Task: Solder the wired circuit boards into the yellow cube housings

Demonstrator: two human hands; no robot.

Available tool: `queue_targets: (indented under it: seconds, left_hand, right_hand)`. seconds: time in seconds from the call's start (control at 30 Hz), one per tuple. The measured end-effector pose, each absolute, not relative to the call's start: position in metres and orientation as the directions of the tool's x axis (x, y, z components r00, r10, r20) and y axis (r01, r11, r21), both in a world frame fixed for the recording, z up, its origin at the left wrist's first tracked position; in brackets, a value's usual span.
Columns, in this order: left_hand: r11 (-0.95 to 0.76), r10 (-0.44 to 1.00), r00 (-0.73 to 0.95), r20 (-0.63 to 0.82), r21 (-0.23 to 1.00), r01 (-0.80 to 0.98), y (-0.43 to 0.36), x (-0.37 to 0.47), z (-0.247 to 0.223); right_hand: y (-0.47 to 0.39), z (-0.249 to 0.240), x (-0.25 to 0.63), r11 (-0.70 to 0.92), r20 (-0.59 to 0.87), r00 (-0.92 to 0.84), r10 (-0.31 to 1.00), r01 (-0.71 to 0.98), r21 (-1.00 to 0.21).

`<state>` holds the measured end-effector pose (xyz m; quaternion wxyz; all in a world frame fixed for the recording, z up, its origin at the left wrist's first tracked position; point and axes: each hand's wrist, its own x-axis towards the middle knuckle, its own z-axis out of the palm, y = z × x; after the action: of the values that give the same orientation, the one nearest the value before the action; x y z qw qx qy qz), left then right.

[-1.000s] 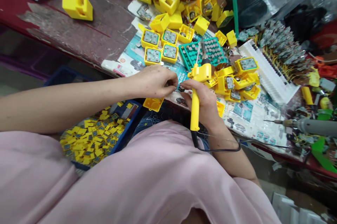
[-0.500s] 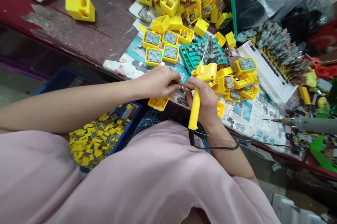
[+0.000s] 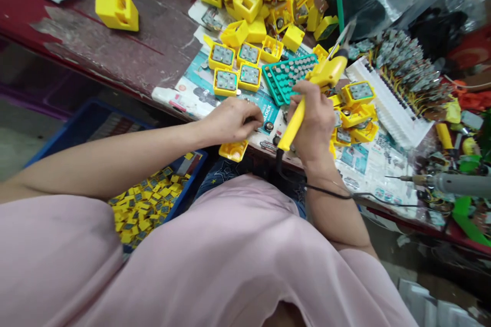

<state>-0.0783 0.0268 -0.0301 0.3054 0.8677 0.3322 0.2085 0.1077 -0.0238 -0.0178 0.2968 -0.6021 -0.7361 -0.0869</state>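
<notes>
My right hand (image 3: 315,120) is closed round the yellow handle of a soldering gun (image 3: 326,72), its metal tip pointing up and right. My left hand (image 3: 240,120) has its fingers curled near the bench's front edge; whatever is between them is hidden. Just right of its fingertips lies a small round metal part (image 3: 268,126). A yellow shell (image 3: 233,151) sits below the left hand. Above it are yellow cases (image 3: 225,81) with grey panels, beside a green tray (image 3: 286,79) of small round metal pieces.
Yellow housings (image 3: 249,2) are heaped at the back. More open cases (image 3: 356,112) lie right, near a white strip (image 3: 391,104) with wired parts. A grey tool (image 3: 460,183) juts in from the right. A blue bin (image 3: 184,183) of yellow pieces stands below the bench.
My right hand and the soldering gun have moved right and up, away from my left hand. The left hand stays nearly in place, and a round metal part now shows beside it.
</notes>
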Motion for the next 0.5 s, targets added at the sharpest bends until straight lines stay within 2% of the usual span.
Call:
queue_targets:
  seconds: [0.1, 0.23, 0.33, 0.5]
  left_hand:
    - [-0.582, 0.721, 0.674, 0.16, 0.669, 0.463, 0.028, -0.079, -0.029]
    - [-0.601, 0.7, 0.702, 0.133, 0.641, 0.478, 0.031, -0.079, -0.026]
    - [-0.634, 0.676, 0.729, 0.105, 0.588, 0.503, 0.032, -0.078, -0.026]
    - [-0.658, 0.659, 0.75, 0.055, 0.526, 0.539, 0.034, -0.074, -0.022]
  right_hand:
    - [-0.028, -0.002, 0.113, 0.304, 0.504, -0.11, 0.856, 0.897, -0.32]
    - [-0.049, 0.009, 0.115, 0.378, 0.546, -0.072, 0.834, 0.796, -0.472]
    - [-0.069, 0.014, 0.119, 0.414, 0.574, -0.052, 0.817, 0.746, -0.521]
    - [-0.103, 0.014, 0.134, 0.385, 0.566, -0.003, 0.824, 0.736, -0.557]
